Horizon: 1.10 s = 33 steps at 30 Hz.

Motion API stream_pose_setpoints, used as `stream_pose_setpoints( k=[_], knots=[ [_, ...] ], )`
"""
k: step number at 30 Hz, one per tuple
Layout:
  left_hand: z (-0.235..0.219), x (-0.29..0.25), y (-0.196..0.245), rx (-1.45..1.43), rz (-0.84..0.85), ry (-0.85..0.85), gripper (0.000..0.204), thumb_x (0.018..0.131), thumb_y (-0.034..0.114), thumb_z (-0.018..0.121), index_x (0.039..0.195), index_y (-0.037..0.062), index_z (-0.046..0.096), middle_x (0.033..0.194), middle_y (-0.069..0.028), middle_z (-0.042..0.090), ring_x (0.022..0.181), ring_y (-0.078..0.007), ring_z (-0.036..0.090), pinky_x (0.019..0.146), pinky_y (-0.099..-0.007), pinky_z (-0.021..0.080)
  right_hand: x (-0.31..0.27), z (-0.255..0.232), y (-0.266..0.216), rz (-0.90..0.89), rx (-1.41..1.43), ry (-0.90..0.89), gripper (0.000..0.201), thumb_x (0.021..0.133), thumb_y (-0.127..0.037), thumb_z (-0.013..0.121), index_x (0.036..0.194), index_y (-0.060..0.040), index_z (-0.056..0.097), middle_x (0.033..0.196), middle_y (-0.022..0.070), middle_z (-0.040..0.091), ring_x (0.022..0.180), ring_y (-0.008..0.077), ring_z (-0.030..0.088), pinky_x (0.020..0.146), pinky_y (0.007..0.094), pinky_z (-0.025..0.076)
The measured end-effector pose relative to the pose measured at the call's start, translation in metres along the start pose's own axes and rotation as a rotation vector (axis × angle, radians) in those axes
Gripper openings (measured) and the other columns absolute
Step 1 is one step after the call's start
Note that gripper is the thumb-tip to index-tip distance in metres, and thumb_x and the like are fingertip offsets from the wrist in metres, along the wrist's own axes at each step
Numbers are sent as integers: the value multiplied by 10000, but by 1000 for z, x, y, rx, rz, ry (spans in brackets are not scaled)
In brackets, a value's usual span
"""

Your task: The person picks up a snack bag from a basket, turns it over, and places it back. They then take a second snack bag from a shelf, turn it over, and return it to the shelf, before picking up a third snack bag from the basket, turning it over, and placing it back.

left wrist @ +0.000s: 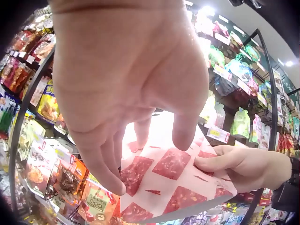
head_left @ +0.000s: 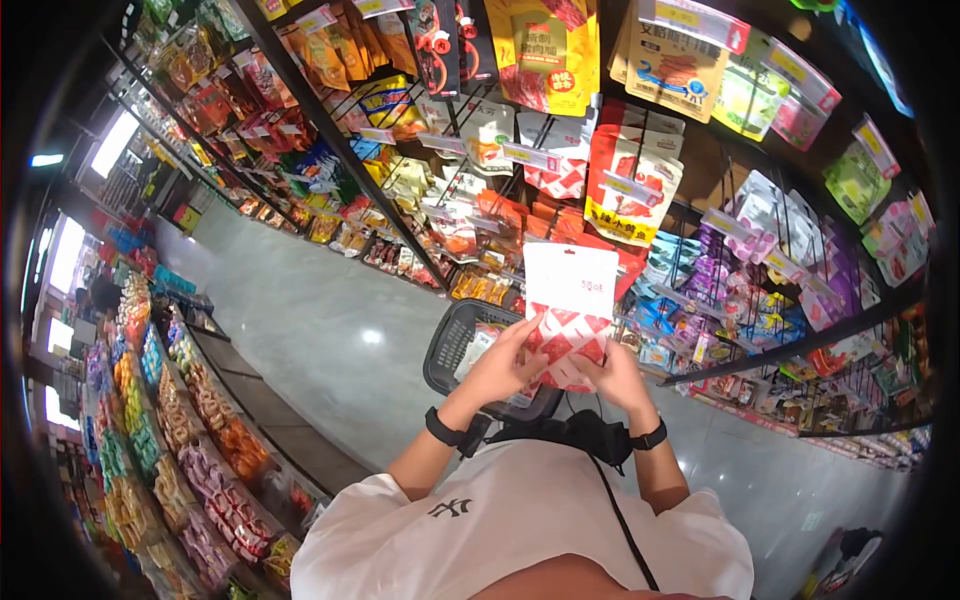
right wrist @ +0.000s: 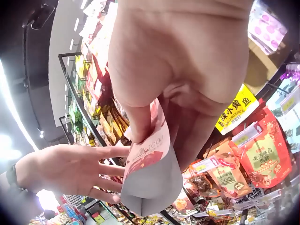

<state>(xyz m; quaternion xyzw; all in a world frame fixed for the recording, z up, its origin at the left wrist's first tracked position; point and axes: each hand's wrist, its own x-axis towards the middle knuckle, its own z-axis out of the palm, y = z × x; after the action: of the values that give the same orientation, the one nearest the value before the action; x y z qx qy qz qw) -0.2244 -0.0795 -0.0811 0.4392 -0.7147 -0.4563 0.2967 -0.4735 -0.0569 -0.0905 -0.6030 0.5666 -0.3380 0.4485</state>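
A white snack pouch [head_left: 570,275] with red diamond-shaped patches on its lower half stands upright in front of the chest. My right hand [head_left: 622,382] grips its lower right side, thumb on the printed face and fingers behind. On the other side is my left hand [head_left: 503,368]. Its fingers are spread and nearly straight along the pouch's edge, seen also in the right wrist view, where the left hand [right wrist: 70,171] lies beside the pale folded bottom of the pouch [right wrist: 154,187]. The left thumb is near the printed face in the left wrist view.
A dark shopping basket [head_left: 440,350] with packages inside is below the hands. Ahead, racks hold hanging snack bags, including a yellow bag [head_left: 545,60] and a red and yellow bag [head_left: 635,190]. Bins of wrapped goods [head_left: 215,490] line the left; grey floor [head_left: 300,290] runs between.
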Motion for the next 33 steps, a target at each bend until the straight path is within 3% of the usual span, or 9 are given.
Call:
stream_pose_setpoints(
  k=[4, 6, 7, 11, 18, 23, 29, 32, 33],
  knots=[
    [1, 28, -21, 76, 15, 17, 755, 980, 179, 715, 1634, 87, 350, 1558, -218, 459, 1365, -325, 552, 1114, -407, 476, 43, -13, -3, 13, -41, -66, 454, 912, -243, 782, 1268, 7, 654, 1022, 181, 772, 898, 284, 757, 801, 396, 569],
    [1, 43, -21, 79, -40, 42, 755, 989, 189, 696, 1643, 92, 332, 1575, -228, 443, 1385, -335, 536, 1117, -400, 470, 67, -13, 16, -136, -32, 6, 454, 915, -241, 775, 1275, 7, 654, 1056, 193, 768, 944, 323, 760, 825, 412, 571],
    [1, 53, -17, 79, -69, 61, 754, 993, 194, 686, 1647, 94, 323, 1583, -232, 435, 1394, -340, 528, 1118, -397, 467, 82, -18, 25, -69, -7, -66, 484, 913, -259, 780, 1300, 1, 651, 1086, 203, 759, 993, 362, 749, 856, 431, 569],
    [6, 97, -36, 79, -104, 120, 780, 1004, 208, 631, 1669, 91, 239, 1617, -385, 305, 1547, -500, 269, 1228, -442, 301, 146, -19, 66, -317, -140, 49, 405, 914, -272, 786, 1196, -3, 675, 958, 208, 745, 891, 382, 734, 807, 439, 556],
    [5, 149, -46, 146, -97, 284, 836, 989, 209, 650, 1684, 117, 194, 1655, -394, 208, 1573, -487, 204, 1245, -446, 264, 213, -36, 45, -168, 17, -131, 361, 926, -227, 766, 1191, 1, 677, 1008, 211, 761, 864, 355, 747, 787, 423, 555],
    [1, 163, -35, 112, -120, 370, 914, 947, 212, 706, 1691, 139, 181, 1687, -375, 126, 1581, -487, 180, 1239, -448, 278, 237, -37, 32, -479, 147, -72, 351, 934, -147, 758, 1231, 18, 671, 1081, 218, 763, 983, 372, 751, 826, 410, 579],
    [2, 169, -36, 218, -107, 427, 935, 928, 233, 724, 1690, 146, 189, 1688, -373, 129, 1574, -485, 211, 1237, -453, 284, 242, -42, 26, -517, 129, -102, 339, 923, -162, 783, 1186, 30, 686, 997, 209, 769, 918, 361, 759, 788, 402, 576],
    [5, 165, -35, 230, -114, 433, 943, 920, 226, 730, 1690, 149, 191, 1688, -372, 129, 1571, -488, 217, 1237, -453, 284, 240, -42, 32, -469, 100, -173, 345, 947, -129, 765, 1224, 54, 671, 1006, 173, 785, 855, 238, 770, 751, 352, 573],
    [7, 163, -33, 244, -89, 442, 949, 914, 207, 729, 1691, 150, 187, 1689, -370, 130, 1570, -490, 217, 1235, -456, 289, 241, -39, 33, -457, 149, -145, 323, 925, -162, 785, 1163, 34, 691, 977, 204, 769, 871, 346, 762, 763, 398, 573]
  ],
)
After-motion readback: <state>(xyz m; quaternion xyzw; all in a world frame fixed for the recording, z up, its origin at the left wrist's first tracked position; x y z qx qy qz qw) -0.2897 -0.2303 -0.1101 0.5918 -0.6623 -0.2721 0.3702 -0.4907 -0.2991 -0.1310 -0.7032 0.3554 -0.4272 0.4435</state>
